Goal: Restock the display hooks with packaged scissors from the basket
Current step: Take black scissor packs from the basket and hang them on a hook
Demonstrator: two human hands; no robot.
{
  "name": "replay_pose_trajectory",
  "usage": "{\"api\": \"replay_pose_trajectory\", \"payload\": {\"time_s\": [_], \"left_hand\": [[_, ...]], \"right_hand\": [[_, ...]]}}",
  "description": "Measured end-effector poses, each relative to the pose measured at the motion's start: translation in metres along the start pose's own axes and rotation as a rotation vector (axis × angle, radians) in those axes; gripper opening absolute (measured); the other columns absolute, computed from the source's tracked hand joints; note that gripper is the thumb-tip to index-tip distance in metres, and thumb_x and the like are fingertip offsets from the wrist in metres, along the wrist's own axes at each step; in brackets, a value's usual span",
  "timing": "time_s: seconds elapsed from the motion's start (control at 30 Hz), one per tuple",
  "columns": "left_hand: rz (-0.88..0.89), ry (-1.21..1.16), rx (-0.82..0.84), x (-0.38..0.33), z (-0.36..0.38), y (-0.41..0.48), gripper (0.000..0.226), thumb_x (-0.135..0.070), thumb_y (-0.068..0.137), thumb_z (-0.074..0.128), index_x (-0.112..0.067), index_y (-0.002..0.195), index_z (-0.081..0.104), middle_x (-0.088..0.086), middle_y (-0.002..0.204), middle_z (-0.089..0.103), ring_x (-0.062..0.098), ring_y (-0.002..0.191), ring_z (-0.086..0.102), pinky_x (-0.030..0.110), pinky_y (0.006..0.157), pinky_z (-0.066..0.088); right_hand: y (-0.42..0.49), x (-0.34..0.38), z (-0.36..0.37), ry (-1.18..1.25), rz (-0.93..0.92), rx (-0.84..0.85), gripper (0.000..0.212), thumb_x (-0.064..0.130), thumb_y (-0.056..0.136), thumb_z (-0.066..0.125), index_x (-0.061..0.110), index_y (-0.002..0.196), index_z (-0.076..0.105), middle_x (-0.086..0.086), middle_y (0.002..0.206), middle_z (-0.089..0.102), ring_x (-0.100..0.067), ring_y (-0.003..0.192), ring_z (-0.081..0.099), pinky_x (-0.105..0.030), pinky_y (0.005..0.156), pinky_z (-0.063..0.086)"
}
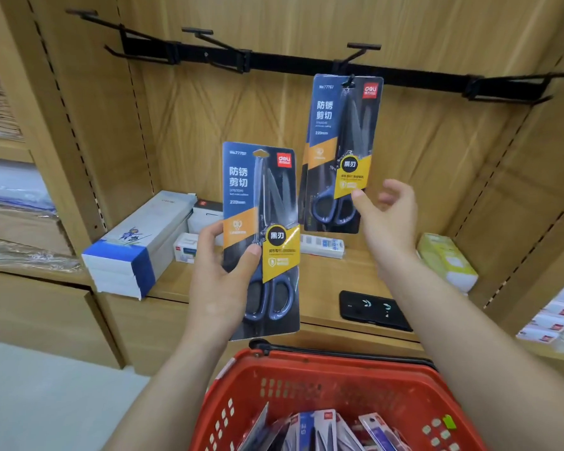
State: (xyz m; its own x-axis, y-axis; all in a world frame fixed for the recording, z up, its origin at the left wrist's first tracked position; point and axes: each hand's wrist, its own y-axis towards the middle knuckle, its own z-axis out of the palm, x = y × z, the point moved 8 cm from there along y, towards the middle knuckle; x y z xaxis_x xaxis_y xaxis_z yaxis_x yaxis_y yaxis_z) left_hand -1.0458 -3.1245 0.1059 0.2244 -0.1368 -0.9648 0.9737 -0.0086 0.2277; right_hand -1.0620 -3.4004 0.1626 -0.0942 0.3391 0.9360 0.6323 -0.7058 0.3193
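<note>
The left hand (222, 281) grips one packaged pair of scissors, the held pack (261, 239), by its lower half, thumb across the front and fingers behind. The card stands upright, long axis vertical, scissor handles down and its hang hole (261, 153) at the top. The right hand (385, 216) is released, fingers loosely spread, its thumb tip at the lower right edge of the hung pack (339, 154); whether it touches the card I cannot tell. That pack dangles from the middle hook (360, 48) on the black rail (290, 65). More packs lie in the red basket (306, 362) below both hands. The coming move turns on one relation: the hang hole sits well below the rail, and the hooks project toward the viewer, so the pack likely has to rise and then slide back onto a prong. An empty hook (205, 37) lies up and left of the hole, the occupied one up and right. The left hand is the nearer to either.
</note>
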Motion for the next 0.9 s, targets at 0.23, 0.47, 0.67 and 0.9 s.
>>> {"api": "replay_pose_trajectory", "payload": {"time_s": [0.23,0.47,0.67,0.9], "left_hand": [[0.014,-0.050,0.043,0.003,0.011,-0.004,0.035,-0.020,0.095,0.074,-0.035,0.123,0.059,0.012,0.126,0.071,0.029,0.105,0.075,0.058,0.093,0.058],[0.118,0.146,0.132,-0.013,0.008,0.002,0.060,-0.024,0.096,0.071,-0.039,0.148,0.046,-0.010,0.121,0.069,-0.002,0.102,0.067,0.010,0.084,0.051],[0.183,0.492,0.100,-0.019,-0.008,0.008,0.043,-0.040,0.094,0.069,-0.043,0.136,0.059,-0.024,0.130,0.058,-0.004,0.114,0.055,0.028,0.096,0.046],[0.217,0.700,0.092,-0.020,-0.015,0.015,0.046,-0.050,0.091,0.067,-0.043,0.136,0.057,-0.019,0.137,0.056,0.002,0.121,0.050,0.031,0.093,0.043]], "right_hand": [[-0.097,0.003,0.055,0.111,0.052,0.710,0.021,0.024,0.099,0.067,0.023,0.119,0.061,-0.001,0.108,0.077,-0.014,0.093,0.075,-0.036,0.079,0.062],[-0.053,0.027,0.020,0.209,-0.148,0.401,0.026,0.003,0.096,0.068,0.017,0.117,0.063,0.009,0.097,0.078,-0.006,0.093,0.073,-0.023,0.084,0.057],[-0.003,0.048,0.001,0.216,-0.211,0.303,0.028,0.008,0.102,0.061,0.018,0.127,0.066,0.002,0.114,0.077,-0.015,0.109,0.072,-0.032,0.095,0.057],[0.017,0.047,0.009,0.188,-0.171,0.297,0.021,0.007,0.104,0.057,0.017,0.118,0.069,0.008,0.099,0.079,-0.008,0.094,0.073,-0.025,0.085,0.057]]}}
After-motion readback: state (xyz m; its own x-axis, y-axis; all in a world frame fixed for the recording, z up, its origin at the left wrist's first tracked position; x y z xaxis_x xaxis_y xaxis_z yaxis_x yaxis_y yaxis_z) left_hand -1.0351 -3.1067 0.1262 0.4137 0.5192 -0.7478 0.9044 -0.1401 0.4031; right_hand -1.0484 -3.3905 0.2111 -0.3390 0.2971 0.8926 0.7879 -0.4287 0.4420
